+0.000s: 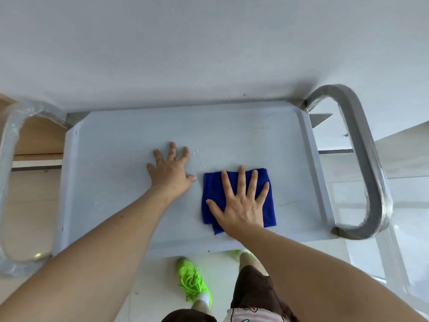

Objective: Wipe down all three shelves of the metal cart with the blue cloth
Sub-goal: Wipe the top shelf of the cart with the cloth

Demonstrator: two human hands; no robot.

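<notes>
I look straight down on the top shelf (111, 173) of the metal cart, a pale grey tray with a raised rim. A folded blue cloth (212, 194) lies flat on its right half. My right hand (240, 205) presses on the cloth with straight, spread fingers. My left hand (170, 171) rests flat on the bare shelf just left of the cloth, fingers spread, touching no cloth. A few water drops (197, 156) sit between the hands. The lower shelves are hidden under the top one.
A bare metal handle (366, 163) loops out at the cart's right end; a film-wrapped handle (9, 145) loops out at the left. A white wall stands right behind the cart. My feet in green shoes (193, 282) are on the floor at the near edge.
</notes>
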